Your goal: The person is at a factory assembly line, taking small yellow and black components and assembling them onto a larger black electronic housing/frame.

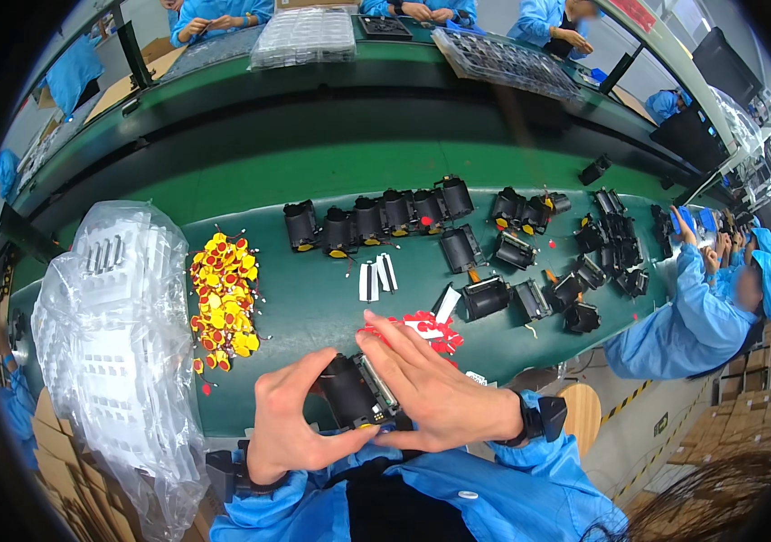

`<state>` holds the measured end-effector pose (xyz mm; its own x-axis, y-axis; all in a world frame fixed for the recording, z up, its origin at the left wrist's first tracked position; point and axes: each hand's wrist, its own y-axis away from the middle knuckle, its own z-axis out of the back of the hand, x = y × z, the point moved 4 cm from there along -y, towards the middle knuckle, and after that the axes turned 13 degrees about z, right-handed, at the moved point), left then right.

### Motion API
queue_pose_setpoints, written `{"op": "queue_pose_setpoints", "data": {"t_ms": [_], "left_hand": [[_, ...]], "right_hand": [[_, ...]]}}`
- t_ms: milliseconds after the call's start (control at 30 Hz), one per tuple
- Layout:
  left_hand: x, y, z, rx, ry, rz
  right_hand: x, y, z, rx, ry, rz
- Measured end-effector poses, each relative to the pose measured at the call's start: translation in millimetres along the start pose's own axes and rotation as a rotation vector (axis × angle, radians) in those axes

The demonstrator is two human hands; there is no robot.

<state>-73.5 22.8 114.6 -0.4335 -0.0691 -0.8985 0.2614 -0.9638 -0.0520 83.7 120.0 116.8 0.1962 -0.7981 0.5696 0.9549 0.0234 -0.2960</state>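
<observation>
A black plastic housing (346, 397), with a greenish strip and metal part along its right side, is held between my two hands above the table's near edge. My left hand (284, 423) curls round its left side, with the thumb at the bottom edge. My right hand (453, 408) grips the other side, fingers stretched along the strip and thumb near the left thumb. A bit of yellow shows at the housing's lower edge. Just beyond the right fingers lies a heap of red pieces (444, 336) with a white piece on it. My palms hide part of the housing.
A pile of yellow and red round parts with wires (225, 303) lies left, beside plastic-wrapped white trays (114, 334). Black housings (367, 219) line the far side, with several more at right (485, 296). White strips (368, 282) lie mid-table. A co-worker (693, 316) sits at right.
</observation>
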Motion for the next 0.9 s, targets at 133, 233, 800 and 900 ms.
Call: {"op": "queue_pose_setpoints", "data": {"t_ms": [133, 233, 800, 900], "left_hand": [[-9, 7, 0, -0.086, -0.04, -0.035], [-8, 15, -4, -0.075, -0.101, -0.063], [-10, 45, -34, -0.263, -0.468, -0.383], [-9, 34, -31, -0.204, -0.292, -0.362]], "right_hand": [[6, 4, -14, -0.019, 0.157, -0.01], [10, 5, -14, -0.012, 0.311, -0.008], [7, 16, -17, -0.512, 0.074, -0.057], [-4, 19, -18, -0.563, -0.015, -0.051]]}}
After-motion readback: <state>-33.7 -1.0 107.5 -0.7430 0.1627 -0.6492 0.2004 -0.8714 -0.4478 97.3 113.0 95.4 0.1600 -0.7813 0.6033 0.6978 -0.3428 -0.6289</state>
